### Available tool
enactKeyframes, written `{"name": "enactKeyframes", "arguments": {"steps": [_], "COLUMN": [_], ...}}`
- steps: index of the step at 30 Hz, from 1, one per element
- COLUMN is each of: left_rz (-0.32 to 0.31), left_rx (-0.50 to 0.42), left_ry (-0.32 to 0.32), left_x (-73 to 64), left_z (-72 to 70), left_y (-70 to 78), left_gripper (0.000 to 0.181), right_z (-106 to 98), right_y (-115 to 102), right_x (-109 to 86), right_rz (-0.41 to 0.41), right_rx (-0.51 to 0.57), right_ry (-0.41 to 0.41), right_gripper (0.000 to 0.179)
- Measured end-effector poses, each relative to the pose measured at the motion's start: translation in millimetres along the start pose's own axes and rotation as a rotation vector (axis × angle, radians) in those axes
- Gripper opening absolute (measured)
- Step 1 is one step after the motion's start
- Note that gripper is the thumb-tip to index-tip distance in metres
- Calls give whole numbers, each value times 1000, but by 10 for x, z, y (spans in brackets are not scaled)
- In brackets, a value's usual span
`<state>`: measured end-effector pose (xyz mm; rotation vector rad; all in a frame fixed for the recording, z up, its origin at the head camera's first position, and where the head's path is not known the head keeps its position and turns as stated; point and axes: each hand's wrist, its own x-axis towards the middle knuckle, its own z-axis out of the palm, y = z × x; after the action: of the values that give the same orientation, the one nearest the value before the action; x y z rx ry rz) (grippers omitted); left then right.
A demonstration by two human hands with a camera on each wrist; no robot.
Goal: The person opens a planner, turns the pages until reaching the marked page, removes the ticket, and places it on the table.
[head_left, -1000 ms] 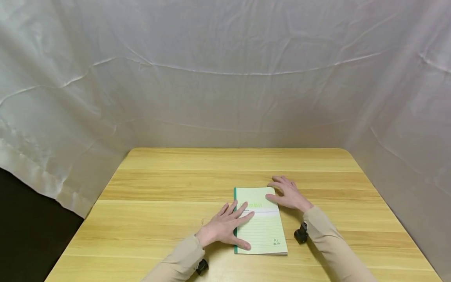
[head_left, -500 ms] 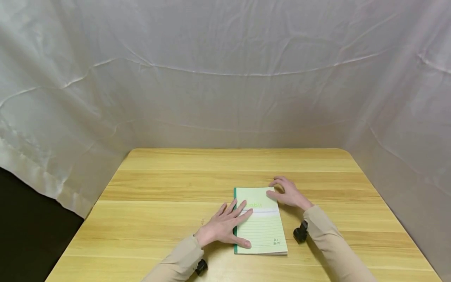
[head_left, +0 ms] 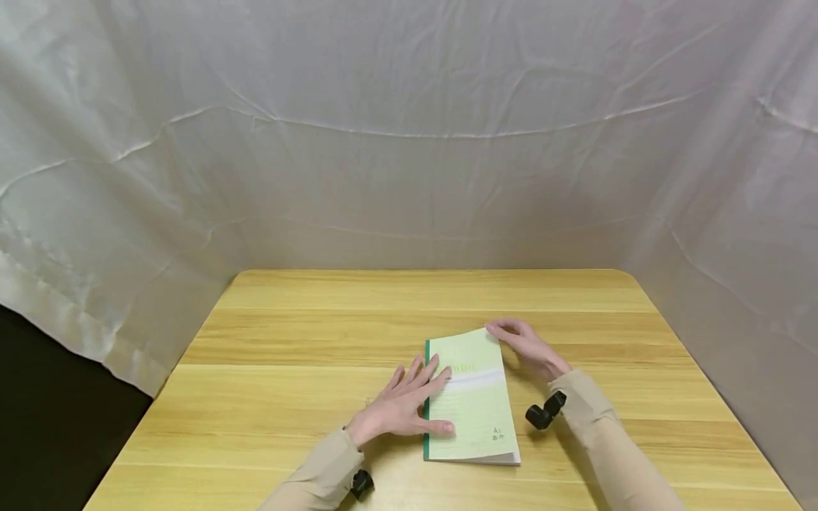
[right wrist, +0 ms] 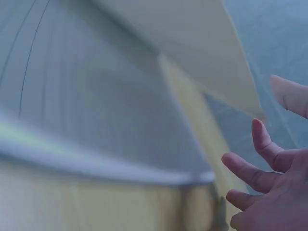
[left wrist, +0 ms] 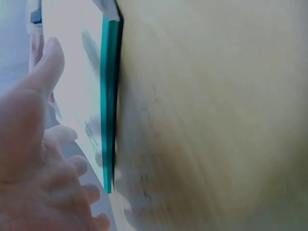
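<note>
A pale green notebook (head_left: 473, 411) with a dark green spine (left wrist: 109, 106) lies on the table, its front cover lifted along the right side. My left hand (head_left: 402, 408) rests over the spine side, fingers spread and straight, thumb on the lower cover. At the far right corner, my right hand (head_left: 527, 344) pinches the cover between thumb and index finger. From the right wrist view, the raised cover (right wrist: 202, 43) stands apart from the lined page (right wrist: 110, 106) below, its corner by the thumb and index finger of the right hand (right wrist: 274, 178).
The wood-grain table (head_left: 307, 341) extends around the notebook on every side. Pale hanging cloth (head_left: 409, 177) encloses the back and both sides. A small black camera is strapped at each wrist.
My right hand has closed on the cover's far corner and raised it, so the cover now bends up off the pages. The left hand has shifted slightly up and left.
</note>
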<state>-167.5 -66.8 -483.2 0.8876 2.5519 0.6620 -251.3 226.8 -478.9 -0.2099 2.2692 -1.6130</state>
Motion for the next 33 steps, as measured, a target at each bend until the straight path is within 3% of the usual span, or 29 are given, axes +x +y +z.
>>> {"name": "enactKeyframes", "arguments": {"steps": [3,6,10,15,20,25,33], "left_rz": [0,-4,-3,3,-28,-55,-36], "left_rx": [-43,-89,-168,-336,-512,-578,-720], "left_ry": [36,81,145,215,288,344,350], "left_x": [0,2,2,13,18,6,-26], "left_z": [-24,-40,-57,-72,-104,-178,-272], "left_y": [0,10,45,102,173,262,324], "left_gripper": [92,91,93,99,101,98,98], "right_z": [35,99,204,310,398,477,597], "right_y": [-52,-114,-201,-284,-361,-412,-495], "right_x": [-31,-73,-116,-153,-210,-258,-286], "right_rz": [10,-25,-68,-128,-151,-178,-177], "right_rx": [219,369,483,653,721,701,669], "right_ry": [-59,-110,-113,-180,-216,-258,-258], "right_gripper": [56,61,52,42,44,53,59]}}
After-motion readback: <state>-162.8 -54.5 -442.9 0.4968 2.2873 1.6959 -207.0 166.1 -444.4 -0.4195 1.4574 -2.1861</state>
